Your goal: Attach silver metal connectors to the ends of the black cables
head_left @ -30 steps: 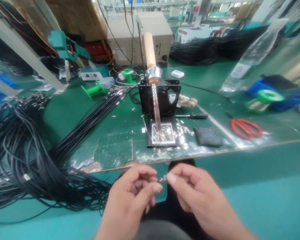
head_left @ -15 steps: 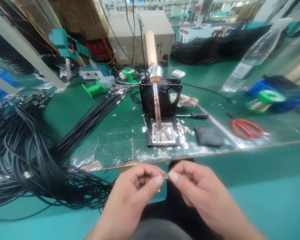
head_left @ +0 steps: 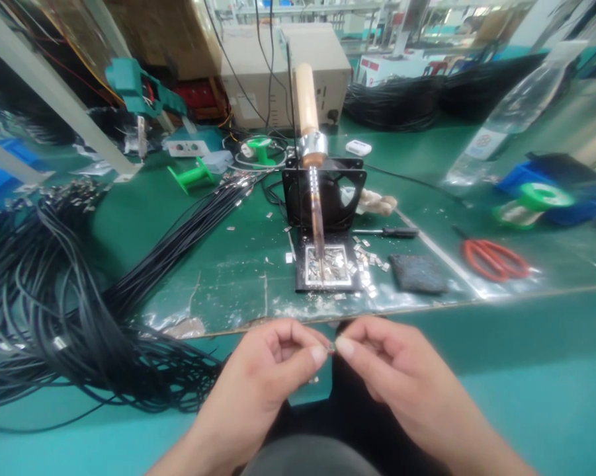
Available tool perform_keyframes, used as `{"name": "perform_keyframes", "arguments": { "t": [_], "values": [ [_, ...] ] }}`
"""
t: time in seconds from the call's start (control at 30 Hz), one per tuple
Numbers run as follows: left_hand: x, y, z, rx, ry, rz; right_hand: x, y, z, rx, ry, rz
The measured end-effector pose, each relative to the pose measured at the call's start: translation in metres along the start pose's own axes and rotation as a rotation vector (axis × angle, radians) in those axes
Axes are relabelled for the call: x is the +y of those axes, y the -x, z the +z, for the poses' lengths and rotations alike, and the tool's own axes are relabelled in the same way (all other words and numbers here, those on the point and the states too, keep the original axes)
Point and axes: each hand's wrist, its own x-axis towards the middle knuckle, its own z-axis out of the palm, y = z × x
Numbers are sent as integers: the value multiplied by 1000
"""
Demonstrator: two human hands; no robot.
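Just in front of the bench edge, my left hand [head_left: 272, 363] and my right hand [head_left: 387, 360] meet fingertip to fingertip. Both pinch a tiny metal part [head_left: 332, 347], mostly covered by thumbs and forefingers, so its kind is unclear. Beyond them a soldering iron [head_left: 315, 185] with a wooden handle rests tip-down on a black stand [head_left: 302, 268]. The tip reaches a white-rimmed tray [head_left: 348, 281] full of small metal pieces. More small metal pieces [head_left: 372, 291] lie scattered to the right of the tray.
Bundled black cables [head_left: 79, 297] spread across the left and hang over the edge. On the right lie a dark pad [head_left: 417, 273], a screwdriver [head_left: 394, 232], red-handled scissors [head_left: 493, 258], a green wire spool [head_left: 536, 201] and a plastic bottle [head_left: 510, 119]. A beige machine [head_left: 258, 73] stands behind.
My fingertips have drawn slightly closer together, covering more of the small metal part. The whole view has shifted a little; the bench items stay in place.
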Motion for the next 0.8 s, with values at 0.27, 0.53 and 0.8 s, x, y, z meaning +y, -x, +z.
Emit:
{"name": "perform_keyframes", "arguments": {
  "t": [0.27,0.53,0.8],
  "values": [
    [1,-2,-1,-17,64,-34,1,-2,-1,-10,7,10],
    [2,-5,-1,-24,72,-41,1,-3,-1,2,31,-6],
    [4,-8,-2,-11,102,-59,4,1,-4,29,64,-10]
  ]
}}
